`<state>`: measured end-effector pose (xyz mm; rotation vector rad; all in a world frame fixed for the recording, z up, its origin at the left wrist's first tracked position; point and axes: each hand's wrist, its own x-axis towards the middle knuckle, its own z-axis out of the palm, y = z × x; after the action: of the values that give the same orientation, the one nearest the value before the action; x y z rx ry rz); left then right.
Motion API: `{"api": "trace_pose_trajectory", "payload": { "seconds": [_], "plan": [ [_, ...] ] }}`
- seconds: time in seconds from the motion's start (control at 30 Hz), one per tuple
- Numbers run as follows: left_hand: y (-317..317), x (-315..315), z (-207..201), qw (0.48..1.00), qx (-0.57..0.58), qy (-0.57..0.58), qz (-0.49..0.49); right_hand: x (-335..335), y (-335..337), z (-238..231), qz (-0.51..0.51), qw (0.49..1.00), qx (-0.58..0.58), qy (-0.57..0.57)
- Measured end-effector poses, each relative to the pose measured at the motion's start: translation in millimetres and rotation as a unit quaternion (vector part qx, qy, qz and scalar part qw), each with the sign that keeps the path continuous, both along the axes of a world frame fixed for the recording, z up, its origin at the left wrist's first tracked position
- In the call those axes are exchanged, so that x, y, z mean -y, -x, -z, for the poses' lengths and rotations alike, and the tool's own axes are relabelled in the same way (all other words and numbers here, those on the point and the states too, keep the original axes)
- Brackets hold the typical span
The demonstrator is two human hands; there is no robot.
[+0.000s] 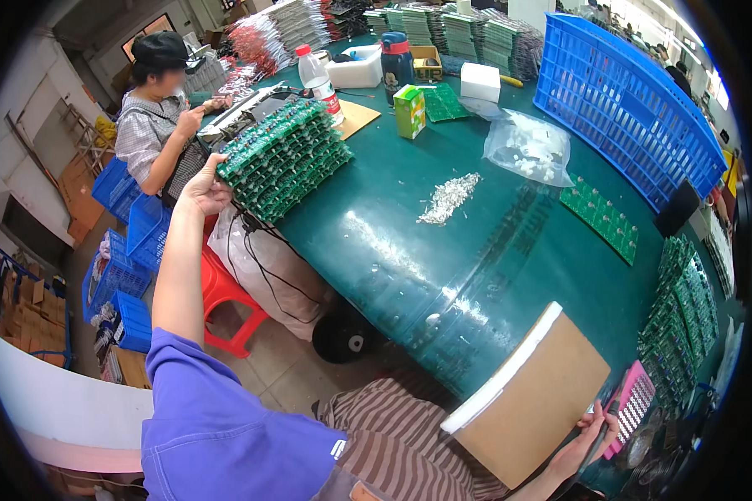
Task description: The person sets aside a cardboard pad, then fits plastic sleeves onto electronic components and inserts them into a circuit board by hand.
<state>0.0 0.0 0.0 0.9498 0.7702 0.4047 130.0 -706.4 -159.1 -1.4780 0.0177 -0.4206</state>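
Observation:
My left hand [205,189], arm stretched out, is closed on the near left corner of a stack of green circuit boards [284,159] at the table's left edge. The boards lie in several layers with small parts between them. At the lower right, my right hand [589,441] is closed around a slim dark pen-shaped tool [600,438]; its tip is hard to make out. Beside that hand, a brown board [539,388] with a white strip along its far left edge leans at the table's front. A pink tray with rows of white dots [631,409] lies just right of the hand.
On the green table [376,225] lie a pile of small white parts [449,199], a clear bag [528,146] and a green panel [600,219]. A blue crate [627,108] stands far right, more boards [678,321] below it. A co-worker [160,117] sits far left.

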Motion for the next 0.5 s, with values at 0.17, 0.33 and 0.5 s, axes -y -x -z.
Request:
{"api": "trace_pose_trajectory", "payload": {
  "seconds": [0.17,0.33,0.5],
  "plan": [
    [-6.2,4.6,-16.2,0.993,-0.11,-0.047,-0.023,-0.7,-1.1,-1.6,-0.023,0.999,0.017,0.016],
    [-2.5,-0.9,-26.9,0.957,-0.264,-0.115,-0.043,-1.5,2.0,-3.8,-0.027,0.999,0.014,0.008],
    [11.6,21.1,-20.2,0.816,-0.444,-0.355,-0.103,-2.3,-0.1,-0.2,-0.025,1.0,0.012,0.009]
  ]
}}
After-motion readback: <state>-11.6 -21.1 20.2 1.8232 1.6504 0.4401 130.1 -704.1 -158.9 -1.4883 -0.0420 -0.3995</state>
